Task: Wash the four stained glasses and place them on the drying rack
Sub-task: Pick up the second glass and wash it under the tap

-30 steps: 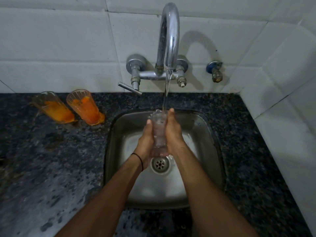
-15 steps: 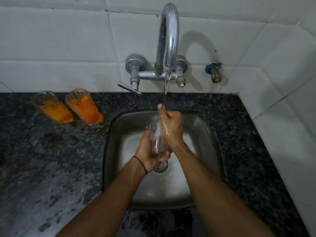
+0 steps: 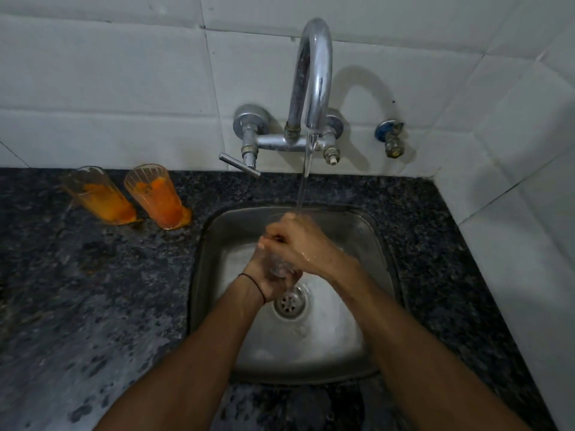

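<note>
1. Left hand [image 3: 264, 279] curled round the lower part of one clear glass [image 3: 278, 265], cupping it from below; thin black band [image 3: 253, 284] on that wrist.
2. Right hand [image 3: 298, 244] closed over the upper part of the same glass, fingers [image 3: 268, 241] bent across it toward the left, back of the hand wet.
3. Clear glass held between both hands above the sink [image 3: 202, 275], just over the drain [image 3: 291, 301], mostly hidden by the hands.
4. One stream of water [image 3: 302, 191] from the one curved faucet [image 3: 312, 73], landing on the right hand at the top of the glass.
5. Two more glasses standing on the dark counter [image 3: 93, 290], left of the sink and near the tiled wall [image 3: 109, 88]: left stained glass [image 3: 99, 195] and right stained glass [image 3: 158, 197], just beside each other, both streaked orange inside, with orange pooled at their bases.
6. Three glasses counted in all: one in the hands, two on the counter.
7. One small blue-capped valve [image 3: 390, 138] on the wall, right of the faucet.
</note>
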